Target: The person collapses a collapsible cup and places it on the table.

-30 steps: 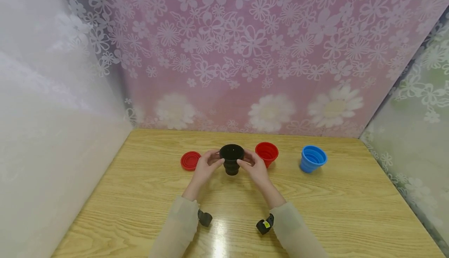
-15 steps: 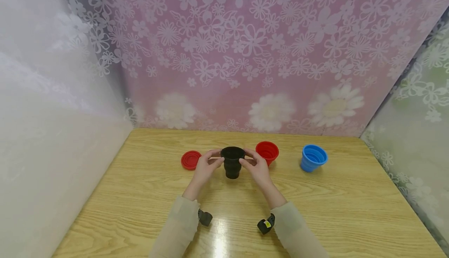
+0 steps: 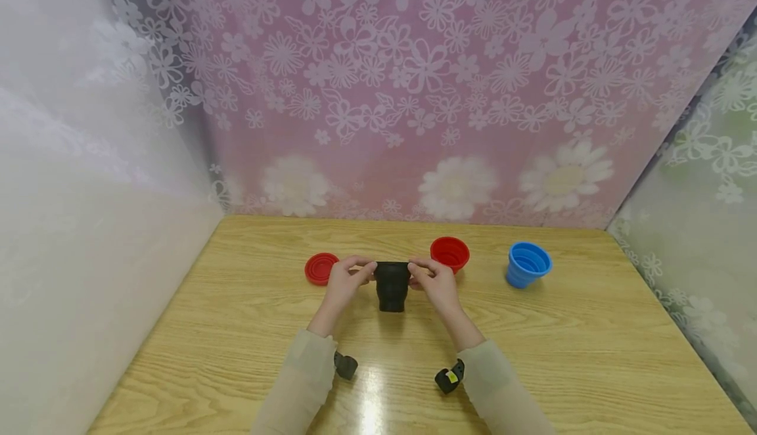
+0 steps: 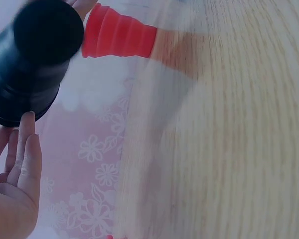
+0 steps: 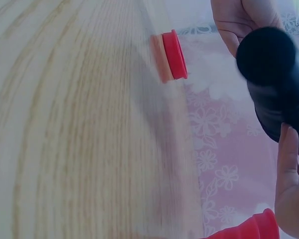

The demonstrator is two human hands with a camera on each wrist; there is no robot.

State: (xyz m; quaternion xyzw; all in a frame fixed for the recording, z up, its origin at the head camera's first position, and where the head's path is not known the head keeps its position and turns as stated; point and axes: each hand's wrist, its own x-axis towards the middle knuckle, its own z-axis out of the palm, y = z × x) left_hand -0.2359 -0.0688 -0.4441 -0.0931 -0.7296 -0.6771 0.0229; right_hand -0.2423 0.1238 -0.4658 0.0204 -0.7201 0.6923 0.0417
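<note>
A black collapsible cup (image 3: 392,288), extended to its stepped shape, is held off the table between both hands. My left hand (image 3: 344,284) pinches its rim at the left, thumb in front and fingers behind. On the opposite side my right hand (image 3: 436,285) grips the rim the same way. The cup is tipped with its base towards me, and its mouth is out of sight in the head view. Both wrist views show the round base of the black cup (image 4: 49,31) facing the camera.
Behind my right hand stands an extended red collapsible cup (image 3: 449,251). A blue one (image 3: 528,264) stands farther right. Beside my left hand lies a flattened red collapsible cup (image 3: 321,269). The wooden table (image 3: 236,330) ends at a flowered cloth backdrop (image 3: 367,93).
Both hands have tipped the black cup, so its base has swung towards me. Its mouth, visible a second ago, is now hidden from the head view. The other cups stay put.
</note>
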